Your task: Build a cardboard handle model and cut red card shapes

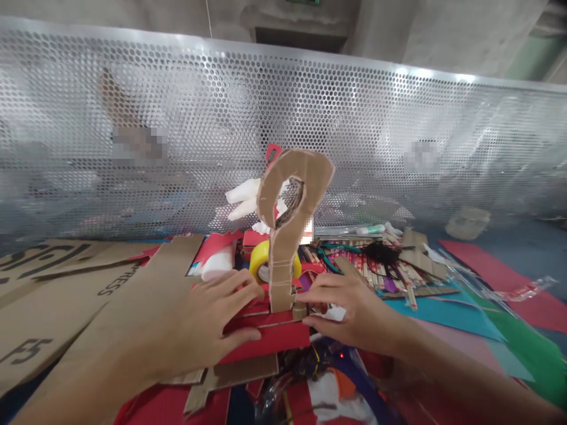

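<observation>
upright, cardboard hook (282, 260) between left hand (217, 313) — loosely open — and right hand (348, 306), pinching small block (300, 310)

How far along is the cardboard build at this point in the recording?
Done: the curved cardboard piece looks cut to shape and stands upright on the red base.
In hand: the right hand has its fingertips at a small cardboard block beside the piece's foot; the left hand is at the base.
Left: probably securing that foot; whether it is fixed cannot be seen.
</observation>
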Available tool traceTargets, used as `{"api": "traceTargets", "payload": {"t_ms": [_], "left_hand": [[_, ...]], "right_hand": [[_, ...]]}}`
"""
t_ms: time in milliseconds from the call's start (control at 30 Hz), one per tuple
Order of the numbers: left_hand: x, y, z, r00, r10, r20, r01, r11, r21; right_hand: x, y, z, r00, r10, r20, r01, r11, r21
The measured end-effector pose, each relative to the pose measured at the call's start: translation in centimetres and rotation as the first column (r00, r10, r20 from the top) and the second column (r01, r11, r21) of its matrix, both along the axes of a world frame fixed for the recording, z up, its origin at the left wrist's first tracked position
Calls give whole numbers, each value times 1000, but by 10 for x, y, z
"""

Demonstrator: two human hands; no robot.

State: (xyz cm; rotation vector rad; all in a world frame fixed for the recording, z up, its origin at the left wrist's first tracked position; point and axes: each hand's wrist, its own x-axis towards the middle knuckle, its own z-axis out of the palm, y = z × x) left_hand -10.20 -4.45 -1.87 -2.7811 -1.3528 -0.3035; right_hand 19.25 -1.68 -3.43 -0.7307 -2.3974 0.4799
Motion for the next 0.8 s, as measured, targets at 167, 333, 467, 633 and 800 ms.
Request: {"api": "traceTargets", "payload": {"t_ms": [167,333,467,633,800], "left_hand": [[1,-1,1,1000,-24,-1,24,1000,3],[-1,1,-4,998,-43,46,42,999,34],[-2,1,-5,998,-45,51,43,998,43],[-5,4,-8,999,-34,36,33,999,35],[-5,6,-8,999,-28,25,28,1000,10]], "right_hand": [[2,1,4,1000,-8,8,8,1000,8],[1,1,7,999,-23,35,24,999,-24],[2,1,7,998,-11,54,14,999,-42],[4,0,10,997,4,74,0,999,-47],[2,0,10,998,-22,54,24,998,-50]]}}
